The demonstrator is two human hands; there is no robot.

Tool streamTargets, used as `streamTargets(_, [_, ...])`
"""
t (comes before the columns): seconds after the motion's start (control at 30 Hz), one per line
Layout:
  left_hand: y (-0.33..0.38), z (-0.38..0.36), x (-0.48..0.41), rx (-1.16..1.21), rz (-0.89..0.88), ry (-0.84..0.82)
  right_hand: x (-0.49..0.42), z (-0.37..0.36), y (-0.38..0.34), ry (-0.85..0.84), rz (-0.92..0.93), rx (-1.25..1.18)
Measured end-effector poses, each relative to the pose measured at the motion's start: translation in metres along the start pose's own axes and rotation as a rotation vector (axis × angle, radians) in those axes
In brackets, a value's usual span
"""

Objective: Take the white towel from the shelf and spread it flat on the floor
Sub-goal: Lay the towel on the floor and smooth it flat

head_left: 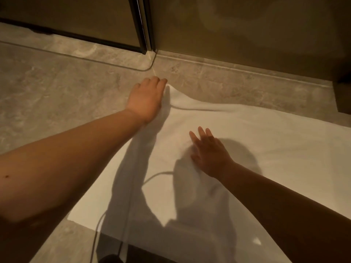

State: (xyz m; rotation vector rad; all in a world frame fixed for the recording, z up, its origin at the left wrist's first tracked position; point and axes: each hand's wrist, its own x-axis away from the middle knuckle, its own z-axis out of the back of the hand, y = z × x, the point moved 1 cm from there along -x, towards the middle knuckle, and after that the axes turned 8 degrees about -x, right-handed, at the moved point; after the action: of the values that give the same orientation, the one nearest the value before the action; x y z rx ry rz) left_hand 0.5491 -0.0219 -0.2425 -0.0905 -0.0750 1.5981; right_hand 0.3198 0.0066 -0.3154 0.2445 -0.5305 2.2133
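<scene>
White cloth bunches up into a small peak against the left hand [146, 100], whose fingers are curled down over the far corner of the white towel [266, 141] and hold it there. The pinch itself sits under the hand and is hard to make out. The right hand [209, 152] lies nearer the person, palm down on the middle of the towel, with its fingers straight, slightly spread and pressing on the cloth. A few soft wrinkles gather just beside its thumb.

The towel lies on the floor [57, 92] beneath both hands. It runs out to the right of the right hand and back toward the person under both bare forearms, mostly flat apart from the raised corner and a low fold leading away from it. The arms' shadows fall across it. A thin pale cord [157, 174] curves over the towel between the two forearms and trails off its near edge.

Grey marbled stone shows to the left of the left hand and beyond it. Past the left hand's fingertips stand a dark door frame [141, 25] and a brown wall [247, 25].
</scene>
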Motion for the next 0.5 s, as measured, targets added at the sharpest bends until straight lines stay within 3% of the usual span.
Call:
streamTargets(0.17, [0.044,-0.049,0.026,-0.118,-0.239,-0.275,-0.003,-0.008,0.008,0.029,-0.019,-0.016])
streamTargets(0.33, [0.03,-0.083,0.031,-0.035,-0.067,-0.542,-0.005,-0.015,0.03,0.13,-0.221,-0.036])
streamTargets(0.5, [0.011,-0.099,0.033,0.002,-0.007,-0.499,-0.011,-0.017,0.059,0.075,-0.353,-0.069])
